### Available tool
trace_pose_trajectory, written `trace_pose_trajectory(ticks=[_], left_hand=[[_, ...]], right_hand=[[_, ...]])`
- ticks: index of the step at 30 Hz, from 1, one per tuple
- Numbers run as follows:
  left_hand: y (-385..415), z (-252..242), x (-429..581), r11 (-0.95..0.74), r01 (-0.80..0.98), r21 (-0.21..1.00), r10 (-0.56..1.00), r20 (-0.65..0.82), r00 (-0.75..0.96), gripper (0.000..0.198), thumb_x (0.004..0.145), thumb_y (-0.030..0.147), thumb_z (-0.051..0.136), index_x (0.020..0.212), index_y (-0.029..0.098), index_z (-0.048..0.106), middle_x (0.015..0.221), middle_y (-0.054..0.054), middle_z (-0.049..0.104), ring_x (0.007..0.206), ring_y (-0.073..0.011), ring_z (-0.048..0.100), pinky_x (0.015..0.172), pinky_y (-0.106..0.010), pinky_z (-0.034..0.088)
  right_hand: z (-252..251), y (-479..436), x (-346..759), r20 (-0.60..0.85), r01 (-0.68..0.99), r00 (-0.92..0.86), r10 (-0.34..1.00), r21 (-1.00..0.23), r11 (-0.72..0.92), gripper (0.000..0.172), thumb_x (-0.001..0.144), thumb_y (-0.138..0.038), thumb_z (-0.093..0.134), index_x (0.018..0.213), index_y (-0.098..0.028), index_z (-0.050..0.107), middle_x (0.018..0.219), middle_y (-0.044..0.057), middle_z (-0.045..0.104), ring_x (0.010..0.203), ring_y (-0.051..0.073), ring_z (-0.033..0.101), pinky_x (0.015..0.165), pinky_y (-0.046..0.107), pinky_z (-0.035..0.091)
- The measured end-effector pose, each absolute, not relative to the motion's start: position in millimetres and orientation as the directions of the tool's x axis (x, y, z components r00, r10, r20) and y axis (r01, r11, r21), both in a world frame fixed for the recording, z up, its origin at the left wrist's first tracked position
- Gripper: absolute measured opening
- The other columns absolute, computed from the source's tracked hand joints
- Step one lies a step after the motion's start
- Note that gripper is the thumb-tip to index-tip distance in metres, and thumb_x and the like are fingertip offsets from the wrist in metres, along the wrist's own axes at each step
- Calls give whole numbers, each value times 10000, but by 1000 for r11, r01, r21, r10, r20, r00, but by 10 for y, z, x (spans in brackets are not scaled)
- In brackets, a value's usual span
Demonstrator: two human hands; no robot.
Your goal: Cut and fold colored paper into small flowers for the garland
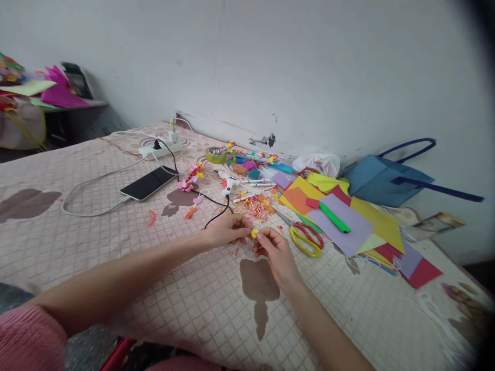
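A small yellow paper piece [254,233] is pinched between the fingertips of my two hands, low over the patterned cloth. My left hand [228,229] closes on its left side, and my right hand [275,250] closes on its right. Just beyond them lies a heap of small coloured paper scraps [260,206]. Scissors with yellow handles [305,242] rest to the right of my right hand, beside a red-handled pair [311,233]. A white glue gun [231,184] lies behind the hands, its black cord running toward my left hand.
A phone [149,184] on a white cable lies left, near a power strip [160,149]. Coloured paper sheets [348,224] with a green cutter [334,216] spread to the right. Clear tape [215,155], decorated sticks [255,157] and a blue bag [386,180] stand along the wall.
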State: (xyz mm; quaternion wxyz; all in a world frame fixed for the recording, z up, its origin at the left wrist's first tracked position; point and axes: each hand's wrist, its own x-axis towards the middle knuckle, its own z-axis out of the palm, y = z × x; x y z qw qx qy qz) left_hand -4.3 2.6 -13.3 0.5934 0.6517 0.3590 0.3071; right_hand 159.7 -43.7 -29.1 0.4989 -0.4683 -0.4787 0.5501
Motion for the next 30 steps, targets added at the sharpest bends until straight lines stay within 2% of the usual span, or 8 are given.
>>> trace_pose_trajectory(ticks=[4,9,15,18,21,25,30], left_hand=[[15,-124,-30,-2,85,996,821,-47,569,321,765,452,573,787,132,553,655,-3,596,558,-93,563,461,-177,375],[25,-138,-41,2,125,992,833,-71,549,281,727,395,629,722,121,563,556,15,567,477,-69,490,457,-178,360],[70,-98,-79,-17,147,989,851,-63,522,244,733,353,614,705,116,565,561,5,579,476,-70,496,460,-179,375],[154,-6,-294,-86,201,976,858,-30,513,211,742,328,598,731,118,579,599,-8,601,530,-88,545,466,-176,395],[278,86,-720,-125,341,932,896,-42,443,182,737,308,603,731,127,586,650,-22,628,569,-96,576,453,-163,387],[437,68,-1336,-49,497,866,951,-112,288,185,728,319,610,704,139,576,597,-13,614,498,-91,544,414,-165,374],[602,-142,-1643,56,511,858,901,-264,345,240,741,354,594,636,146,537,486,14,537,368,-67,451,350,-170,321]], right_hand=[[-300,-440,1599,-28,-84,-78,997,-996,-35,168,773,-339,608,715,-187,568,613,-33,553,532,102,512,506,225,420],[-298,-450,1593,-29,-66,-90,995,-997,-35,160,795,-319,586,721,-179,563,614,-33,540,532,96,517,504,213,420],[-312,-431,1622,-30,-78,-82,996,-996,-37,149,797,-316,583,741,-178,570,627,-27,542,549,99,524,491,204,427],[-317,-421,1647,-32,-74,-63,998,-997,-37,164,787,-326,594,728,-175,573,653,-20,552,557,97,519,487,202,426],[-312,-420,1672,-42,-65,-40,998,-997,-44,176,778,-339,607,720,-176,574,666,-16,556,563,97,511,495,209,426],[-302,-420,1695,-67,-61,-43,997,-996,-69,176,779,-344,617,727,-180,578,658,-14,549,578,102,502,512,214,424],[-330,-400,1719,-93,-54,-53,994,-994,-96,174,786,-351,620,742,-187,581,675,-11,546,602,110,500,528,223,421]])
